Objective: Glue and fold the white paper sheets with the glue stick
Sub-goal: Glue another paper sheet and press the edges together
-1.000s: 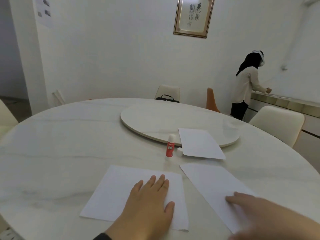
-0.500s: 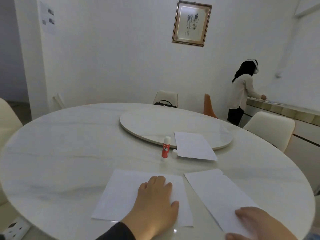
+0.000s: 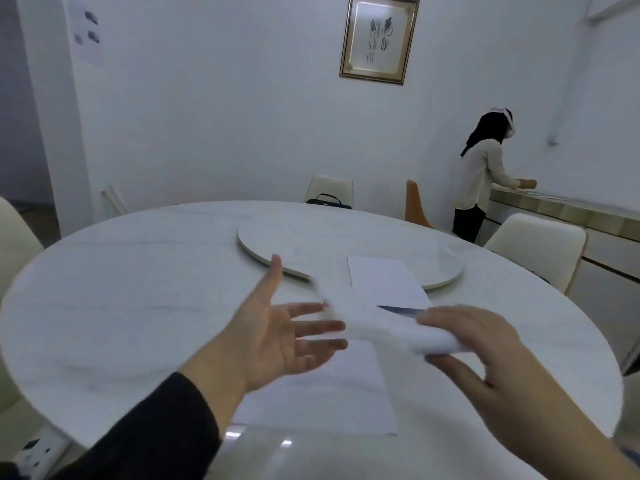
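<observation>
Bare table (image 3: pixel 138 289) lies open leftward; ahead, the raised turntable (image 3: pixel 346 244) and far sheet (image 3: pixel 384 282) block.

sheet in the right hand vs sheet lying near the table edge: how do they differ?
1. The sheet in the right hand is lifted off the table; the near sheet lies flat on it.
2. The right hand grips the lifted sheet, which looks bent and motion-blurred; the near sheet is smooth, sharp-edged and untouched.
3. The open left hand reaches toward the lifted sheet, above the near one.

Both are plain white paper.
</observation>
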{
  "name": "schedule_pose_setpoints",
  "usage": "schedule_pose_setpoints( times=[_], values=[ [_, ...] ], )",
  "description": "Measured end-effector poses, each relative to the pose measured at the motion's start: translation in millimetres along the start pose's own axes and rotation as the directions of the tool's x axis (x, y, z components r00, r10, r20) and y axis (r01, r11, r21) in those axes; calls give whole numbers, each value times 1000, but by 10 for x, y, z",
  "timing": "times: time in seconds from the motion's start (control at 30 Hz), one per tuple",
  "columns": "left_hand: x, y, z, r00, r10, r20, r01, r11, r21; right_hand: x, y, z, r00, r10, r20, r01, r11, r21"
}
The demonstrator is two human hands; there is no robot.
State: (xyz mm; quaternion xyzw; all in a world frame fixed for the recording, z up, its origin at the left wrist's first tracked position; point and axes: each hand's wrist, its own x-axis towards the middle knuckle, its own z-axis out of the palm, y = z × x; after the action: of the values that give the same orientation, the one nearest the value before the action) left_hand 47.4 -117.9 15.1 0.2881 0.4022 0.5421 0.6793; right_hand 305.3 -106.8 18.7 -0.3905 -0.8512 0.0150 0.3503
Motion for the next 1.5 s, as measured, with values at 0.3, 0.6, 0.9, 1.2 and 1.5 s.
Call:
schedule_pose_setpoints(
  times=[0.3, 0.6, 0.9, 1.2, 1.5],
  values=[
    [-248, 281, -346, 954, 256, -155, -171, 891, 421, 139, -240, 227, 934, 215, 285, -353, 441, 825],
    [-283, 161, -567, 902, 305, -306, -9, 721, 693, 295, -109, 625, 692, 512, 508, -675, 211, 707],
    [-215, 96, -716, 860, 346, -376, 72, 645, 761, 231, 21, 733, 693, 567, 445, -682, 315, 660],
    [-179, 49, -763, 800, 433, -415, 81, 608, 790, 214, 99, 843, 667, 619, 414, -681, 282, 676],
    [-150, -11, -860, 799, 481, -360, 88, 499, 862, 227, 90, 920, 691, 641, 335, -694, 457, 556]
  ],
)
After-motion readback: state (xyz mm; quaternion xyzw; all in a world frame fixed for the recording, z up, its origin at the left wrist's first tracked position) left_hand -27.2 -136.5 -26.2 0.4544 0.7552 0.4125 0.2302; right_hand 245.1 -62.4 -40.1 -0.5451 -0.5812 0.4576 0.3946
